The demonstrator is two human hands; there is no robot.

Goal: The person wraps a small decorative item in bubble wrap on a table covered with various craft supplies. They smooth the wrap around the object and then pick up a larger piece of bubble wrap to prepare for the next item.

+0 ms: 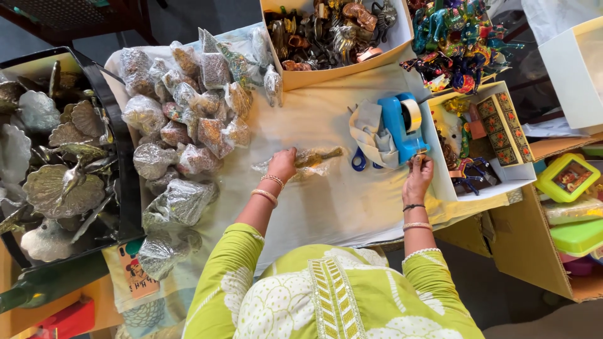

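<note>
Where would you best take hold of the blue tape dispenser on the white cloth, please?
Grip the blue tape dispenser across its narrow body, coming from above: its flat sides face outward. The right hand is at its cutter end, so approach from the roll end.

The left hand (284,164) presses down on a brass figurine (312,157) partly wrapped in clear film, lying mid-surface on the white cloth (314,201). The right hand (418,177) pinches tape at the blue tape dispenser (402,125) near the right edge of the surface. Blue-handled scissors (359,162) lie beside the dispenser. Wrapped figurines (182,125) are piled toward the left edge.
</note>
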